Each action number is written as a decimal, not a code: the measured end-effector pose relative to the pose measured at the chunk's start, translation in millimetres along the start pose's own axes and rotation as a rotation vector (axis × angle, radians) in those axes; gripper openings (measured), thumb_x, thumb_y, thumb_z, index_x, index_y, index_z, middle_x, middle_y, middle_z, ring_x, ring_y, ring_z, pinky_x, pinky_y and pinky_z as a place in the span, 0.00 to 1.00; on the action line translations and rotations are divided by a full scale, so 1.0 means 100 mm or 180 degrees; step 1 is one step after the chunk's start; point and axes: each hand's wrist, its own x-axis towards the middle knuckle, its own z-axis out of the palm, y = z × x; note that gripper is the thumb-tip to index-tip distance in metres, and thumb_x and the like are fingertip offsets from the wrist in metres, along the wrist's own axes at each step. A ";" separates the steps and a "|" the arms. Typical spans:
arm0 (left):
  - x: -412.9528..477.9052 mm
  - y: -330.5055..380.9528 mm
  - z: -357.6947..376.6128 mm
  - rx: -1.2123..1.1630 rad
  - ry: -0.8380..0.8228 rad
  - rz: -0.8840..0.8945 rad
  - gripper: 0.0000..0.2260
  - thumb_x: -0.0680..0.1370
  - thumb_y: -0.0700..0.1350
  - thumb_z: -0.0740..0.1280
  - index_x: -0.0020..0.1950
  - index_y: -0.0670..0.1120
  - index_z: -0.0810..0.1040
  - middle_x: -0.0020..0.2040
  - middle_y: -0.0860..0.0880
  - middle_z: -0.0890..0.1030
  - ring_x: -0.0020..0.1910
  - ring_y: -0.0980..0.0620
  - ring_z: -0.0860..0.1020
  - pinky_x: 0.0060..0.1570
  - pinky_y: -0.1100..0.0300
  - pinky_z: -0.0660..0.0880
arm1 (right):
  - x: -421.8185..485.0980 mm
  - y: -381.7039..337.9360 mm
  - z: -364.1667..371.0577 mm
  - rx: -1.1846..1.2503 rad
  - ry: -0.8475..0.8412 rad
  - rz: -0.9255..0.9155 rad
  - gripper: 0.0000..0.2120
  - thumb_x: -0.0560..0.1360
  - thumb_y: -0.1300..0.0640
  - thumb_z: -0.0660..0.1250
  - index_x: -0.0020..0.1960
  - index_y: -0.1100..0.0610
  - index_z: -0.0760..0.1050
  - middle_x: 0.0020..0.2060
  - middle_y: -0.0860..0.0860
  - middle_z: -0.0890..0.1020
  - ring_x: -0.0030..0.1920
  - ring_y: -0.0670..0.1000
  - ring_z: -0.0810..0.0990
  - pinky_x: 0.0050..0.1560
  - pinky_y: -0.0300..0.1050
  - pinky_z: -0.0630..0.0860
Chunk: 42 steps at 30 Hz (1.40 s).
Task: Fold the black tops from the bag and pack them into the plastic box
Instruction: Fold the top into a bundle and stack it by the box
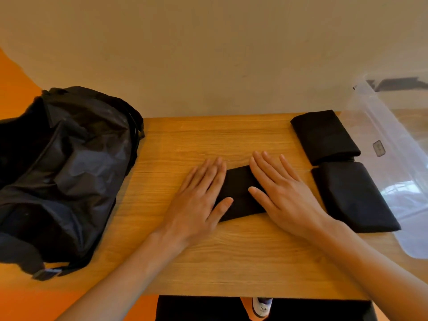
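Note:
A small folded black top (238, 193) lies in the middle of the wooden table (231, 258). My left hand (199, 198) presses flat on its left end, fingers straight. My right hand (280, 193) lies flat on its right end. Two more folded black tops sit to the right, one at the back (324, 135) and one nearer (354, 198). The black bag (62, 167) slumps on the table's left end. The clear plastic box (398, 163) stands at the right edge, touching the folded tops.
A plain wall runs behind the table. The floor is orange on the left. Below the table's front edge I see dark trousers and a white shoe (261, 304). A strap buckle (46, 273) of the bag hangs near the front left.

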 end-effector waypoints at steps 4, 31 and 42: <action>0.01 -0.11 -0.14 -0.0837 0.0000 -0.0412 0.32 0.82 0.65 0.41 0.84 0.52 0.54 0.83 0.57 0.55 0.81 0.62 0.49 0.80 0.55 0.50 | -0.19 0.03 -0.06 0.0502 0.0568 0.0363 0.32 0.84 0.36 0.45 0.83 0.50 0.51 0.82 0.49 0.55 0.82 0.45 0.47 0.81 0.46 0.46; 1.09 0.46 -0.99 -0.2169 -0.2197 -0.0050 0.07 0.79 0.46 0.73 0.55 0.51 0.78 0.51 0.49 0.86 0.48 0.51 0.86 0.39 0.59 0.81 | -0.26 -0.06 -0.68 0.3532 0.0495 0.1351 0.36 0.70 0.44 0.74 0.75 0.49 0.69 0.57 0.47 0.83 0.57 0.46 0.84 0.56 0.52 0.83; 1.42 0.47 -0.97 -0.2330 -0.2221 0.0319 0.14 0.75 0.42 0.78 0.57 0.44 0.79 0.51 0.48 0.86 0.51 0.50 0.85 0.45 0.58 0.80 | -0.48 0.09 -0.76 0.3497 0.1306 0.1599 0.10 0.77 0.53 0.72 0.57 0.52 0.81 0.47 0.50 0.86 0.48 0.47 0.86 0.49 0.53 0.85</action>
